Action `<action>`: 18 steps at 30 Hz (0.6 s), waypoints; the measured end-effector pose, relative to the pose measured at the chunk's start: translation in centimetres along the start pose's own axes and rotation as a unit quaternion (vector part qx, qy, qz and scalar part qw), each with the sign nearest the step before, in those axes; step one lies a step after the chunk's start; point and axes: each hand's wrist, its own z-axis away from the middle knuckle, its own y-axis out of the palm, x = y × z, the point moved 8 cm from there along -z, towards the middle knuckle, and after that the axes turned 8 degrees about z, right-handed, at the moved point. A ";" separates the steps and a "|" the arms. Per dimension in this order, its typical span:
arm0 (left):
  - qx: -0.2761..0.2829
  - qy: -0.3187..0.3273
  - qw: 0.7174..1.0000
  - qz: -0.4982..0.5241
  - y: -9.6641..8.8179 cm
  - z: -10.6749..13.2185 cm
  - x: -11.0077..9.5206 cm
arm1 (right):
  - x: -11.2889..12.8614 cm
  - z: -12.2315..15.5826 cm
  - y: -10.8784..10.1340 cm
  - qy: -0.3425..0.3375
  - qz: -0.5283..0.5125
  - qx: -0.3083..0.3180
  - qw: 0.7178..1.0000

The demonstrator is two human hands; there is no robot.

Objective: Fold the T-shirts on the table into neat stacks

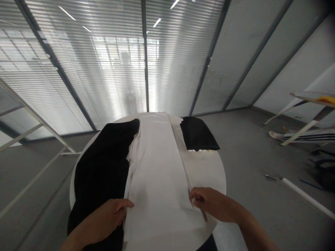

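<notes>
A long white cloth, folded into a strip, lies lengthwise over a round white table. At its near left edge, my left hand pinches the fabric, with the index finger on top and the thumb tucked beneath. My right hand is closed on the opposite edge, its fingers curled round the fabric. A black cloth spreads along the left side of the table and partly under my left forearm. Small folded black fabric rests at the far right of the white cloth.
Glass partitions with blinds stand behind the table. A white metal frame is on the left. To the right are a chair-like piece with pale legs, a white pole on the grey floor, and dark items.
</notes>
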 end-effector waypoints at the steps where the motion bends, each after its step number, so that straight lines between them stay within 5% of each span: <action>1: 0.006 0.012 1.000 -0.007 -0.4 -0.2 -0.4 | -0.1 -0.6 -0.5 0.004 0.003 -0.019 1.000; 6: -0.060 0.068 0.994 -0.067 -3.7 -5.5 -3.8 | -1.9 -4.9 -2.9 0.092 0.054 -0.170 0.980; 8: -0.140 0.094 0.975 -0.143 -5.3 -8.8 -5.8 | -2.2 -7.0 -3.3 0.118 0.082 -0.206 0.968; 10: -0.220 0.050 0.945 -0.239 -6.5 -11.9 -6.7 | -2.1 -9.0 -3.5 0.140 0.107 -0.228 0.958; 15: -0.308 -0.027 0.901 -0.305 -6.6 -15.8 -7.4 | -1.1 -12.0 -3.6 0.169 0.190 -0.251 0.934; 18: -0.299 -0.030 0.900 -0.315 -5.7 -16.1 -7.0 | -0.5 -12.3 -2.9 0.151 0.257 -0.237 0.925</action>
